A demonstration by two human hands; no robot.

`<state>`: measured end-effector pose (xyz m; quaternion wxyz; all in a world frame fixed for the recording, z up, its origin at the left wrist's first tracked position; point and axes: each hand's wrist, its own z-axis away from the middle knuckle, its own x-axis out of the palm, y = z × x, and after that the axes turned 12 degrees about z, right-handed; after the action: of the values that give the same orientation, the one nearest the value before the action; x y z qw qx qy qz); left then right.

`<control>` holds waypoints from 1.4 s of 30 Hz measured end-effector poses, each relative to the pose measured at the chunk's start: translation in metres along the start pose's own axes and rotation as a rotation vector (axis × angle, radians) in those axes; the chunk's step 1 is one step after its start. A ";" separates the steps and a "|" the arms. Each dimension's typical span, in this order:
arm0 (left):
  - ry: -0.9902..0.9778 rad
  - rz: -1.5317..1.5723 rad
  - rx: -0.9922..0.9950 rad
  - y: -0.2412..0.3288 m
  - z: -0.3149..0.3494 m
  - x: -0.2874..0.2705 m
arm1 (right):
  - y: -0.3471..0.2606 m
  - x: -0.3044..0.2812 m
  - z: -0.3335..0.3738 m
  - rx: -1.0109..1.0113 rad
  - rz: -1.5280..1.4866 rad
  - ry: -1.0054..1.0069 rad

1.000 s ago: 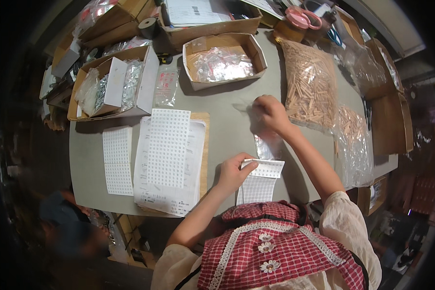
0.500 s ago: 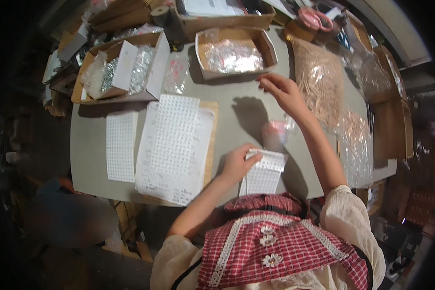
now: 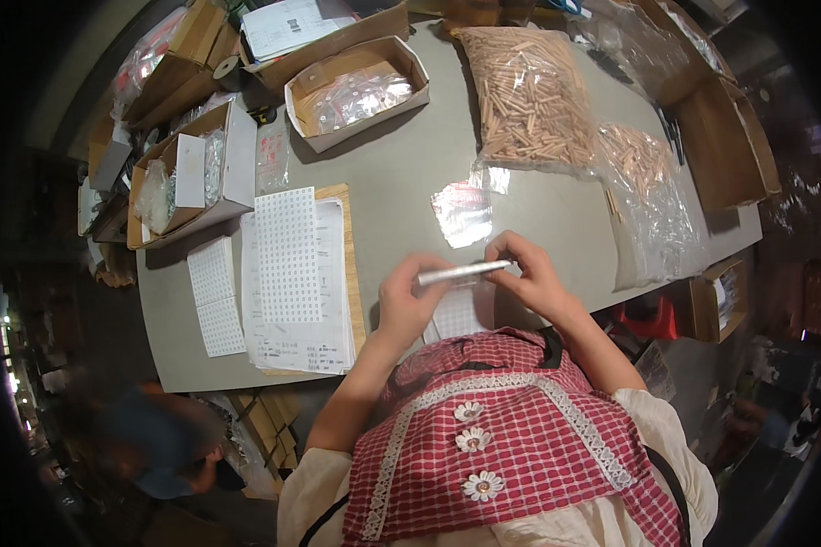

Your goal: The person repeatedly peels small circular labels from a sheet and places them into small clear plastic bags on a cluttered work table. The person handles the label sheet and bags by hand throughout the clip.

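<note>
Close to the table's near edge, both my hands hold a white strip of label sheet (image 3: 463, 272), seen almost edge-on. My left hand (image 3: 406, 296), slightly blurred, closes round its left end. At the right end, the thumb and fingers of my right hand (image 3: 531, 276) pinch it. Beneath the hands, partly hidden by them, lies a white sheet with a printed grid (image 3: 465, 314). A small stack of clear plastic bags (image 3: 462, 214) rests on the table just beyond.
Left stand papers with a label sheet (image 3: 287, 255) on top, and more label sheets (image 3: 217, 296). Behind are a carton of small bags (image 3: 360, 128) and a divided box (image 3: 192, 187). A large bag of wooden dowels (image 3: 534, 96) and a smaller one (image 3: 639, 173) lie right.
My right hand has come down from near the carton to the strip, which is now lifted between both hands. The bag stack now lies flat on the table. The view has shifted.
</note>
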<state>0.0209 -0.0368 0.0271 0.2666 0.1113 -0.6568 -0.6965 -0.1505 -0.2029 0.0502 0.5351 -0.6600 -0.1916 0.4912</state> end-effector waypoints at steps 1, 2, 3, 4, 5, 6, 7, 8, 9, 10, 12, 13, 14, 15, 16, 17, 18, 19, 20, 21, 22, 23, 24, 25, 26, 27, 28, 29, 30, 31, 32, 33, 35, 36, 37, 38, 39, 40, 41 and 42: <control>-0.046 -0.133 0.195 0.008 0.005 0.001 | 0.000 -0.002 0.006 -0.101 0.064 0.030; -0.091 -0.266 0.391 0.017 0.009 0.001 | -0.001 -0.003 0.011 -0.203 0.129 0.059; -0.135 -0.398 0.587 0.024 0.013 0.002 | -0.005 -0.001 0.016 -0.258 0.127 0.090; -0.142 -0.422 0.627 0.031 0.019 0.004 | -0.009 -0.001 0.020 -0.298 0.134 0.112; -0.147 -0.446 0.668 0.036 0.026 0.005 | -0.013 0.000 0.024 -0.338 0.141 0.133; -0.152 -0.471 0.708 0.039 0.031 0.006 | -0.015 0.001 0.027 -0.379 0.147 0.154; -0.182 -0.505 0.750 0.040 0.034 0.003 | -0.015 0.001 0.030 -0.391 0.156 0.157; -0.160 -0.508 0.737 0.040 0.039 0.003 | -0.014 0.001 0.034 -0.404 0.164 0.159; -0.138 -0.512 0.724 0.041 0.043 0.002 | -0.014 0.001 0.037 -0.417 0.172 0.162; -0.117 -0.513 0.712 0.042 0.047 0.002 | -0.013 0.001 0.040 -0.431 0.185 0.176; -0.050 -0.560 0.745 0.045 0.053 0.001 | -0.012 0.003 0.045 -0.459 0.208 0.204; -0.018 -0.587 0.763 0.048 0.055 0.000 | -0.013 0.005 0.045 -0.485 0.211 0.213; -0.021 -0.620 0.786 0.053 0.056 0.000 | -0.016 0.006 0.045 -0.509 0.214 0.223; -0.026 -0.653 0.808 0.059 0.058 0.001 | -0.019 0.006 0.045 -0.533 0.216 0.234; -0.035 -0.679 0.832 0.062 0.058 0.001 | -0.023 0.005 0.044 -0.523 0.197 0.200; -0.060 -0.652 0.812 0.060 0.060 -0.001 | -0.027 0.003 0.041 -0.512 0.177 0.168; -0.086 -0.625 0.791 0.058 0.063 -0.003 | -0.030 0.003 0.039 -0.500 0.158 0.136; -0.113 -0.597 0.775 0.057 0.064 -0.003 | -0.033 0.004 0.039 -0.388 0.054 0.095; -0.032 -0.462 0.533 0.057 0.065 0.001 | -0.037 0.007 0.038 -0.274 -0.049 0.054; 0.045 -0.326 0.290 0.059 0.066 0.006 | -0.038 0.008 0.038 -0.160 -0.152 0.015; 0.119 -0.188 0.049 0.059 0.066 0.010 | -0.037 0.007 0.037 -0.115 -0.180 -0.020; 0.122 -0.014 -0.021 0.053 0.060 0.007 | -0.034 0.005 0.035 -0.071 -0.208 -0.053; 0.106 -0.014 -0.040 0.050 0.057 0.006 | -0.032 0.003 0.033 -0.025 -0.236 -0.087; 0.092 -0.014 -0.061 0.048 0.056 0.004 | -0.033 0.003 0.033 -0.005 -0.233 -0.086; 0.078 -0.015 -0.082 0.046 0.054 0.003 | -0.031 0.000 0.032 0.021 -0.235 -0.121; 0.078 0.007 -0.093 0.045 0.051 0.003 | -0.028 -0.004 0.031 0.048 -0.237 -0.155; 0.081 0.031 -0.104 0.045 0.049 0.003 | -0.025 -0.008 0.031 0.075 -0.240 -0.193; 0.084 0.054 -0.115 0.044 0.047 0.002 | -0.021 -0.008 0.031 0.089 -0.263 -0.196; 0.083 -0.006 -0.132 0.041 0.045 0.000 | -0.016 -0.008 0.031 0.104 -0.287 -0.200; 0.080 -0.067 -0.148 0.037 0.042 -0.005 | -0.015 -0.008 0.032 0.118 -0.309 -0.203; 0.078 -0.127 -0.163 0.035 0.040 -0.007 | -0.015 -0.008 0.033 0.146 -0.335 -0.204; 0.078 -0.129 -0.157 0.034 0.039 -0.006 | -0.017 -0.007 0.034 0.174 -0.361 -0.205; 0.082 -0.128 -0.148 0.033 0.038 -0.004 | -0.015 -0.007 0.036 0.191 -0.369 -0.214; 0.083 -0.077 -0.165 0.033 0.037 -0.003 | -0.010 -0.007 0.035 0.178 -0.353 -0.221; 0.086 -0.030 -0.185 0.033 0.036 -0.001 | -0.007 -0.006 0.035 0.164 -0.340 -0.231; 0.091 0.018 -0.205 0.033 0.035 0.000 | -0.006 -0.005 0.036 0.187 -0.334 -0.222; 0.082 0.105 -0.213 0.030 0.034 0.002 | -0.006 -0.004 0.037 0.211 -0.328 -0.214; 0.073 0.191 -0.217 0.028 0.032 0.005 | -0.006 -0.004 0.037 0.230 -0.321 -0.204; 0.064 0.276 -0.221 0.026 0.031 0.006 | -0.006 -0.002 0.037 0.238 -0.334 -0.193; 0.067 0.284 -0.211 0.023 0.031 0.007 | -0.006 0.000 0.039 0.245 -0.348 -0.182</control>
<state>0.0047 -0.0139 0.0539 0.3941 0.0121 -0.5801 -0.7128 -0.1819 -0.1809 0.0577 0.6686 -0.4999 -0.2888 0.4687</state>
